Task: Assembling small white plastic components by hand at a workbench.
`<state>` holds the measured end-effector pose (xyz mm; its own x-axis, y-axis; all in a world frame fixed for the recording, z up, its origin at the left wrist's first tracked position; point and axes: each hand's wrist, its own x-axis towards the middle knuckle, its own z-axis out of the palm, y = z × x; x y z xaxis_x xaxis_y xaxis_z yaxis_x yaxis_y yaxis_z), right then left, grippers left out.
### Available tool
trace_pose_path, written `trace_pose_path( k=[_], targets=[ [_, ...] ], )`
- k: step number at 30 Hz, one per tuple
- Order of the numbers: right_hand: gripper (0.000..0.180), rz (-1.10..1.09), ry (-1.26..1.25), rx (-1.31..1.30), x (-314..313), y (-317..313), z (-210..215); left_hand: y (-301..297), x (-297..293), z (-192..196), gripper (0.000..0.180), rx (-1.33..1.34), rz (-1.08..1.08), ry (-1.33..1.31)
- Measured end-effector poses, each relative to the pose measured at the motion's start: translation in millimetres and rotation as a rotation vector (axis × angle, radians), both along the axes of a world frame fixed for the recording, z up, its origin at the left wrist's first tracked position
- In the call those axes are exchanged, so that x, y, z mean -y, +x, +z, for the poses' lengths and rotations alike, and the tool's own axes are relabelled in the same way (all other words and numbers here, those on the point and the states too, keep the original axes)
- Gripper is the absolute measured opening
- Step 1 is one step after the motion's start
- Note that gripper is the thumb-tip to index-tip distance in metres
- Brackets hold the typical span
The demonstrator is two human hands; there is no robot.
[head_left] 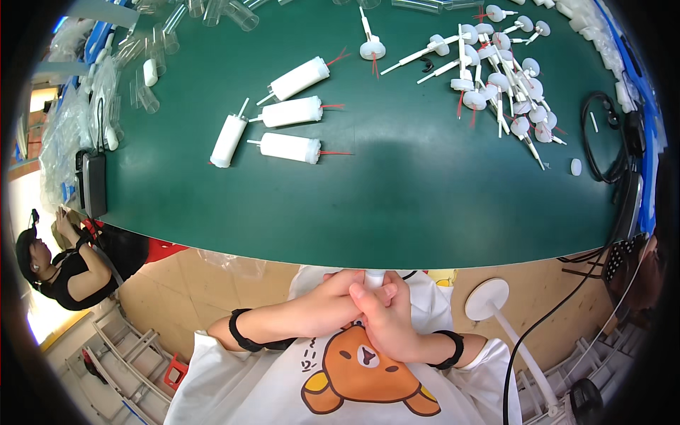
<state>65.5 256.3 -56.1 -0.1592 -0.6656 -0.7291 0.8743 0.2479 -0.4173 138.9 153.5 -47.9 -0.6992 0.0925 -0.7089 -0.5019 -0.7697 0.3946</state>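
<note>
Close to my body, at the table's near edge, both hands are clasped together around a white cylindrical part (375, 277). Only its top end shows between the fingers; the rest is hidden. My left hand (333, 300) is wrapped round it from the left. From the right, my right hand (387, 316) closes on it, with its thumb lying across the front. Further off on the green tabletop lie several white cylinders with thin stems and red wires, among them a lower one (290, 147), an upper one (300, 78) and a tilted one (229, 140).
A heap of white discs on stems with red wires (499, 81) lies at the far right of the green table (397, 205). Clear tubes (241, 15) lie along the far left. A black cable (591, 134) coils at the right edge. Another person (78, 265) sits at the left.
</note>
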Motion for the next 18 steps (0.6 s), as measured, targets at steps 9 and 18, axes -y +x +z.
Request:
trace_pose_path(
  k=[9, 18],
  targets=[
    [0.035, -0.046, -0.002, -0.097, -0.7, 4.6, -0.7, -6.1, -0.6, 5.9, 0.03, 0.019, 0.079, 0.061],
    [0.044, 0.245, -0.271, -0.212, -15.8, -29.8, 15.4, -0.3, -10.7, -1.7, 0.018, -0.192, 0.235, 0.242]
  ],
)
